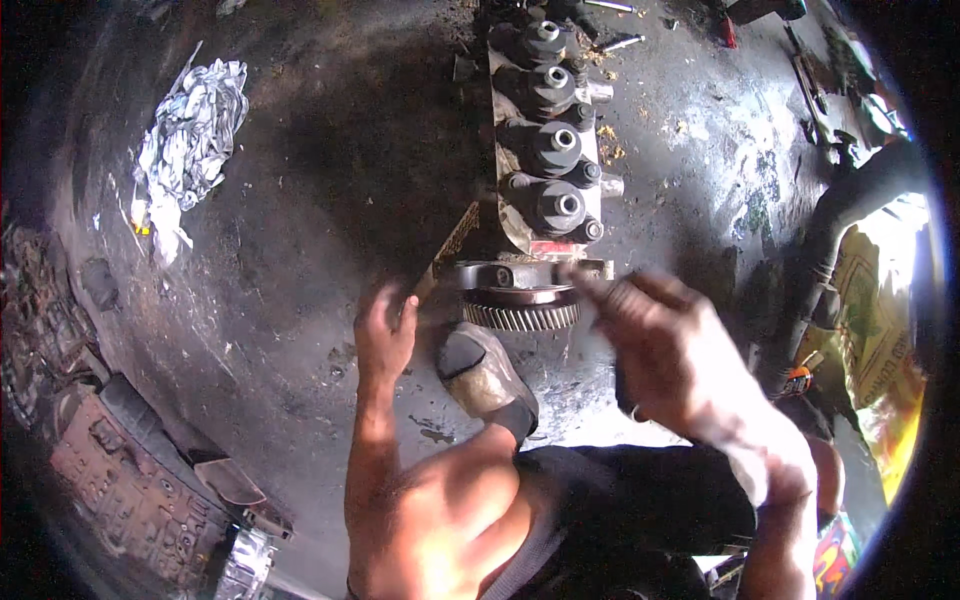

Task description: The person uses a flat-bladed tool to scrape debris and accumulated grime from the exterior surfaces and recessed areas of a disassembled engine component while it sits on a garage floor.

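Observation:
A long grey pump-like metal unit [548, 146] lies on the dark floor, with several round black caps and central nuts in a row. At its near end is a flange [512, 275], and below that a helical gear [522, 315]. To the left, my left hand [385, 330] has its thumb against the lower end of a flat, speckled brown strip [452, 248], which slants up toward the unit. My right hand [665, 345] is blurred, one finger reaching to the flange's right side and the others curled. Whether it holds anything is hidden.
My sandalled foot [485, 375] stands just below the gear. A crumpled white cloth or plastic [192, 135] lies far left. Near left sits a rusty metal block [130, 480]. Tools [815, 95] lie far right, above a printed yellow-white sack [885, 330].

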A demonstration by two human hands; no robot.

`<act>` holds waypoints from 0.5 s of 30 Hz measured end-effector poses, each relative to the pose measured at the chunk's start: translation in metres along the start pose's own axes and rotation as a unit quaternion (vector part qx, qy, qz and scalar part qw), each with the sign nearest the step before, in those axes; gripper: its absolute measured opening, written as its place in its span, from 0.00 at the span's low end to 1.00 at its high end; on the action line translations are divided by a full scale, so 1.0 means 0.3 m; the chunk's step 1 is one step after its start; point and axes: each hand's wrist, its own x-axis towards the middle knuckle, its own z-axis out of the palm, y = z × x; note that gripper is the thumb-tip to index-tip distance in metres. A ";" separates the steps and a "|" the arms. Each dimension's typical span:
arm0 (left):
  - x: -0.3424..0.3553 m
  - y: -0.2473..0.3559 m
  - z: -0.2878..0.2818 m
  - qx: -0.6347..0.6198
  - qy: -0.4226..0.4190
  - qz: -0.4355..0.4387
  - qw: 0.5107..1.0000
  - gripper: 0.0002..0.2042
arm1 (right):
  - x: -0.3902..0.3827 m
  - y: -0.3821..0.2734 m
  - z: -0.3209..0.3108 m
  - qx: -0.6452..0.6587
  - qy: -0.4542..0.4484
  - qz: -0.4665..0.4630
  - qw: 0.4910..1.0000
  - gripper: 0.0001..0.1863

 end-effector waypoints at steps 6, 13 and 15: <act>0.007 0.010 0.019 -0.055 -0.019 -0.049 0.997 0.25 | -0.012 0.001 0.022 -0.006 -0.134 -0.005 0.991 0.30; -0.001 -0.023 0.021 -0.081 -0.007 -0.020 0.997 0.21 | -0.027 0.028 0.079 -0.017 -0.113 -0.037 0.993 0.26; 0.035 0.028 0.059 -0.144 -0.040 -0.017 0.989 0.21 | 0.002 -0.004 -0.003 -0.061 -0.044 -0.007 0.997 0.27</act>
